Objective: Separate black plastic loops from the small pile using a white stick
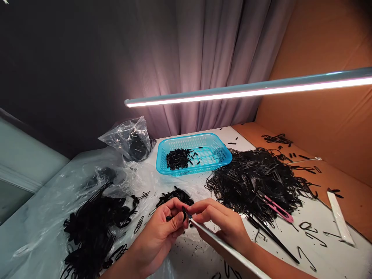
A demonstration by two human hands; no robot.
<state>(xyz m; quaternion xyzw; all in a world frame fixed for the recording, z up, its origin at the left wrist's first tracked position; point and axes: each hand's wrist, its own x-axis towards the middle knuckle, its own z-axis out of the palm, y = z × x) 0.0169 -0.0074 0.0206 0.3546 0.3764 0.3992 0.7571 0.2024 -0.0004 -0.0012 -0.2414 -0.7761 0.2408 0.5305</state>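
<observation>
My left hand [165, 226] is closed, its thumb and fingers pinching a small black piece [184, 214]. Against it, my right hand [222, 221] has its fingers bent and pressed together; what they hold is too small to make out. A long pale strip [226, 244] with a dark tip runs from these fingertips down to the bottom edge, and I cannot tell whether the right hand grips it. Just behind my hands lies a small heap of black pieces [176, 193], partly hidden by the fingers.
A blue plastic basket [162, 168] holds short black pieces. To its right spreads a big pile of black wire loops [255, 174], with a pink-handled cutter [279, 209] on it. Black bundles [93, 228] lie on clear plastic at left. A tube light [247, 92] hangs across.
</observation>
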